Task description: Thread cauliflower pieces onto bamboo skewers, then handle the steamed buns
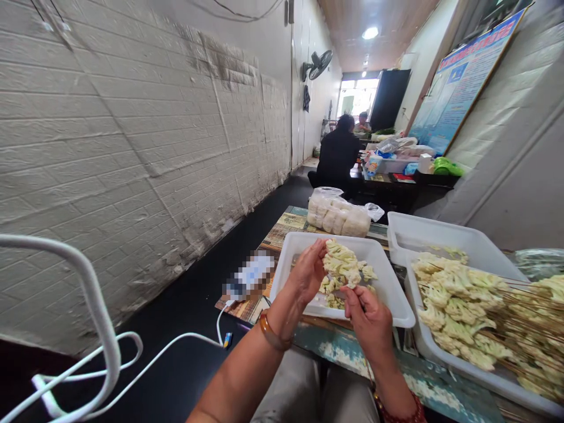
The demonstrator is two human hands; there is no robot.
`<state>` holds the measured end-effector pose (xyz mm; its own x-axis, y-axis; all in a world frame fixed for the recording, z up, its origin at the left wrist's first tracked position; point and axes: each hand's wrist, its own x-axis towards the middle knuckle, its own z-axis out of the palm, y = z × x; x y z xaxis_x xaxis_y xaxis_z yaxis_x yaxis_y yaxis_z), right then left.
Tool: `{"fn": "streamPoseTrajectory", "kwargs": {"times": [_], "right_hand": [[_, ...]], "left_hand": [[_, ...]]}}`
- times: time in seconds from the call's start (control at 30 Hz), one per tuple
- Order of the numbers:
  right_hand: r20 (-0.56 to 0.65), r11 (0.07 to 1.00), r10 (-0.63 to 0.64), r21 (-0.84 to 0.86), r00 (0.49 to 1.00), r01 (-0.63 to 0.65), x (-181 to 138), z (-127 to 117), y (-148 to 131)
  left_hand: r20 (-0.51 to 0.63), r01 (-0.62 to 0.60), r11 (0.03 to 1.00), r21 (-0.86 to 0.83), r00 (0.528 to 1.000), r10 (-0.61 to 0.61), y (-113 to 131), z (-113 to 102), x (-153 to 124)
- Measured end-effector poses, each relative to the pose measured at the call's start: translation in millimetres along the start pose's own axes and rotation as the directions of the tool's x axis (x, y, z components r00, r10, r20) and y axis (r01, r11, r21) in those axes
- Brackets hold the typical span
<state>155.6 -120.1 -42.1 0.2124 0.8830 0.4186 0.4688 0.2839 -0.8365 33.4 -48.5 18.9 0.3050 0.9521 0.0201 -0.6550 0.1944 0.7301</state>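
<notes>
Cauliflower [341, 263]: one pale, branching piece, centre of the frame, raised over a white tray [399, 316] with loose bits inside.

Left hand [311, 267]: fingers up, closed against the left side of the cauliflower, supporting it.

Right hand [368, 311]: thumb and fingers pinched at the lower edge of the cauliflower; whether a stick is also between them cannot be told.

Handling, as judged: light; stem firm, heads crumbly and apt to shed; not very slippery unless wet. Best held by the stem, with a loose palm behind the heads.

Tub [415, 294], lower right: heaped with more pieces, thin sticks [524, 320] among them at the right edge.

Second tub [440, 230], right, behind the first: a few bits.

Bag [339, 215], just beyond the tray: clear plastic, pale contents.

Table [324, 342], lower centre: worn, painted boards, under the tray.

Person [337, 153], upper centre: dark clothing, seated well apart.
</notes>
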Motion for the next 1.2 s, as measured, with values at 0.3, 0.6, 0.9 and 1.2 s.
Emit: {"fn": "streamPoseTrajectory", "kwargs": {"times": [0.3, 0.6, 0.9, 1.2], "right_hand": [[0.103, 0.996, 0.075, 0.031, 0.992, -0.079, -4.9, -2.1, 0.7], [0.034, 0.994, -0.043, -0.094, 0.998, 0.046, -9.3, -4.7, -1.6], [-0.02, 0.973, -0.154, -0.176, 0.988, 0.148, -7.8, -0.7, -1.4], [0.118, 0.989, 0.096, 0.103, 0.988, -0.109, -3.3, -5.3, 2.2]], "left_hand": [[-0.037, 0.037, 0.999, -0.03, 0.999, -0.038, -0.4, 1.1, -3.4], [-0.034, 0.029, 0.999, -0.036, 0.999, -0.03, 2.2, -3.2, -2.2], [0.019, 0.011, 0.999, -0.041, 1.0, -0.01, -1.2, -1.9, -2.4], [0.007, 0.054, 0.996, -0.077, 0.999, -0.053, 1.0, 5.6, 1.3]]}}
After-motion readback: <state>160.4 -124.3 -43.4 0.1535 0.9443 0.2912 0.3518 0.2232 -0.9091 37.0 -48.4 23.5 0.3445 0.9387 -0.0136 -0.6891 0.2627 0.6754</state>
